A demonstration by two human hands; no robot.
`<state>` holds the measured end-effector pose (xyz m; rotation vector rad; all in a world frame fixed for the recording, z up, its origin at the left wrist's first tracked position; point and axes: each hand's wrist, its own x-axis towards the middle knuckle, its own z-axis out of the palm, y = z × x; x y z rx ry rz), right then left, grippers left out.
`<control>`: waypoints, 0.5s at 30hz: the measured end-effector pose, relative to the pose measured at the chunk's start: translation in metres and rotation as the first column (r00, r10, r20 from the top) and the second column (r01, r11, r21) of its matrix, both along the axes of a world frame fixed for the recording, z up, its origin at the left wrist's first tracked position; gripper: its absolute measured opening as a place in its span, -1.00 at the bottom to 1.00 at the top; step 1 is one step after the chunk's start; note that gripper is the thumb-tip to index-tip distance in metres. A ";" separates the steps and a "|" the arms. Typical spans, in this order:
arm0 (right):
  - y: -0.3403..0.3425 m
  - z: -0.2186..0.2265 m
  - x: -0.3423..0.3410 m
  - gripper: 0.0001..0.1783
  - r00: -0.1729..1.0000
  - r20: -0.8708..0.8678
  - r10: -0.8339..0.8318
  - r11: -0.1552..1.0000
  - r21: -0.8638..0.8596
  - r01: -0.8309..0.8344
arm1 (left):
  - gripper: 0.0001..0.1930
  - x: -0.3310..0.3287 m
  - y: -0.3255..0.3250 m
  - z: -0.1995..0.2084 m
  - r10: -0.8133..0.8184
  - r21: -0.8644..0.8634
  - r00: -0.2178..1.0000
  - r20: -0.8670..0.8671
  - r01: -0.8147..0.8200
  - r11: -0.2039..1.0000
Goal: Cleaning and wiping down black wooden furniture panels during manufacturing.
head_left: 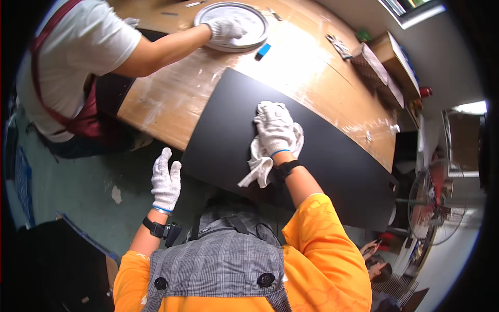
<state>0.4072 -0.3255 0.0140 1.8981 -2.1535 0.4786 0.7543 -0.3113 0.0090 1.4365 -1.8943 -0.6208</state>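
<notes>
A large black flat panel (223, 125) lies slantwise on the brown work table, reaching over its near edge. My right hand (274, 125), in a white knitted glove, presses a crumpled white cloth (260, 169) against the panel's upper face. Part of the cloth spreads out on both sides from under the palm, and the rest is hidden beneath it. My left hand (166, 182), gloved likewise, hangs beside the panel's left corner over the floor. Its thumb and fingers are apart, and nothing is in it.
Across the table (161, 112) a co-worker's gloved hand (227, 28) rests on a round grey disc-like piece (234, 49). A small blue block (263, 51) lies near it. Gloves (339, 47) and boxes (371, 70) line the far side. A fan (436, 203) stands at right.
</notes>
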 end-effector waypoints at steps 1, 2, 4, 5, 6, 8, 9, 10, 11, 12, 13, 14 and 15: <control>-0.004 0.017 0.022 -0.55 1.000 0.000 -0.027 1.000 0.017 0.027 | -0.54 -0.012 -0.003 0.006 -0.029 -0.093 0.996 0.084 0.037 0.995; -0.001 0.066 0.052 -0.54 0.959 0.244 -0.144 0.914 0.403 0.035 | -0.53 -0.026 -0.005 0.014 -0.066 -0.109 0.993 0.093 0.076 0.991; 0.050 0.051 0.059 -0.55 0.943 0.277 0.182 0.960 0.156 -0.231 | -0.52 -0.070 -0.010 0.029 -0.200 -0.162 0.976 0.087 0.212 0.964; 0.070 0.052 0.063 -0.55 0.926 0.257 0.278 0.934 0.152 -0.323 | -0.51 -0.085 -0.011 0.030 -0.261 -0.170 0.962 0.085 0.272 0.947; 0.096 0.044 0.049 -0.54 0.941 0.229 0.248 0.949 0.135 -0.283 | -0.51 -0.106 -0.011 0.030 -0.334 -0.162 0.941 0.049 0.337 0.927; 0.142 0.049 0.013 -0.53 0.968 0.236 0.081 0.982 0.147 -0.118 | -0.50 -0.132 -0.011 0.034 -0.423 -0.109 0.906 0.028 0.423 0.900; 0.161 0.053 -0.010 -0.55 0.975 0.204 -0.082 0.979 0.202 0.040 | -0.50 -0.144 -0.010 0.031 -0.462 -0.127 0.887 0.020 0.460 0.879; 0.186 0.051 -0.031 -0.58 0.948 0.140 -0.287 0.949 0.176 0.262 | -0.50 -0.153 -0.011 0.026 -0.479 -0.106 0.875 0.068 0.484 0.869; 0.218 0.030 -0.065 -0.63 0.922 -0.053 -0.384 0.920 0.054 0.387 | -0.50 -0.167 -0.009 0.023 -0.502 -0.086 0.858 0.111 0.512 0.855; 0.236 0.034 -0.087 -0.65 0.806 -0.028 -0.591 0.794 0.156 0.588 | -0.49 -0.177 -0.008 0.018 -0.532 -0.063 0.839 0.110 0.540 0.839; 0.264 0.021 -0.117 -0.63 0.731 -0.092 -0.676 0.709 0.187 0.680 | -0.48 -0.189 -0.004 0.012 -0.577 -0.038 0.809 0.114 0.584 0.811; 0.278 0.038 -0.134 -0.62 0.563 -0.022 -0.826 0.525 0.334 0.783 | -0.48 -0.196 0.001 0.017 -0.591 -0.061 0.780 0.205 0.613 0.788; 0.283 0.049 -0.148 -0.61 0.367 0.023 -0.930 0.328 0.505 0.798 | -0.48 -0.201 0.003 0.018 -0.589 -0.058 0.748 0.305 0.632 0.773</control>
